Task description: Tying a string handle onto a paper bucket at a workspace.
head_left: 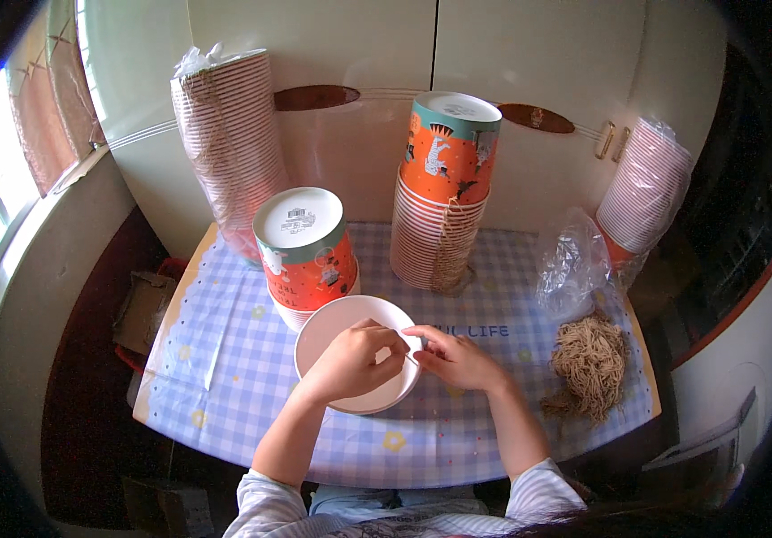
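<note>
An open white paper bucket stands tilted toward me at the front of the table. Over its mouth, my left hand is closed in a pinch near the right side of the rim. A thin tan strand of string shows between my two hands, partly hidden by the fingers. My right hand grips the bucket's right rim with index finger and thumb. Just behind stands a short upside-down stack of orange paper buckets. On the right lies a loose bundle of tan string.
A taller upside-down bucket stack with string down its side stands at the back middle. Bagged bucket stacks rise at the back left and back right. A crumpled clear plastic bag sits beyond the bundle. A checked cloth covers the table.
</note>
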A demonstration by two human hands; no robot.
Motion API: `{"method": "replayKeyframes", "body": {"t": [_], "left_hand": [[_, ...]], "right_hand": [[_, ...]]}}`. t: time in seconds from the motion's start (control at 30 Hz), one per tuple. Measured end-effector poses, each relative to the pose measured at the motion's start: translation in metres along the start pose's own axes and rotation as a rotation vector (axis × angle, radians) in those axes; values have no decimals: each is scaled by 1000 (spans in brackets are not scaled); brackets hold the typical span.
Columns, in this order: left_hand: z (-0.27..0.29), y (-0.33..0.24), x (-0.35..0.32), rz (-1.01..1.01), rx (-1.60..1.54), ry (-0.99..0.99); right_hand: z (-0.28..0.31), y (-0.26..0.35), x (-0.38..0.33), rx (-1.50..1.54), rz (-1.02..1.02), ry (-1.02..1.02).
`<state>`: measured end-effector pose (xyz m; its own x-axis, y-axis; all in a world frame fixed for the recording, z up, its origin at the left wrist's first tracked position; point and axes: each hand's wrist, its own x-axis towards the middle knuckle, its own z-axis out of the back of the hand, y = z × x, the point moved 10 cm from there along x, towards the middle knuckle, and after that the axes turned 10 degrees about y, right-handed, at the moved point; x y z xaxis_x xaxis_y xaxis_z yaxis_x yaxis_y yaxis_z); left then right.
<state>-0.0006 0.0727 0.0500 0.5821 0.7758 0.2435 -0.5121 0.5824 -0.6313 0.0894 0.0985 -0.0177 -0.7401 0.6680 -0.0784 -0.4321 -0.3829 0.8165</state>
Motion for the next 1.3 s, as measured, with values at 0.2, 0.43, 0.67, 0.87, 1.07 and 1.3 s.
{"method": "replayKeyframes", "body": {"t": [0.2,0.43,0.67,0.87,1.07,1.3], "left_hand": [[-15,16,-2,158,-457,152],[-17,12,0,42,-823,142],[-14,15,1,70,-895,95],[-16,12,5,27,-917,48],[-18,14,5,97,-713,19],[-15,-15,7,23,-298,23]], "right_hand": [[-1,-3,-1,-16,14,7],[6,2,-9,66,0,6],[19,11,-25,234,-16,20],[29,26,-36,366,140,-37],[32,44,-44,340,252,-104],[30,50,-43,272,365,-160]]}}
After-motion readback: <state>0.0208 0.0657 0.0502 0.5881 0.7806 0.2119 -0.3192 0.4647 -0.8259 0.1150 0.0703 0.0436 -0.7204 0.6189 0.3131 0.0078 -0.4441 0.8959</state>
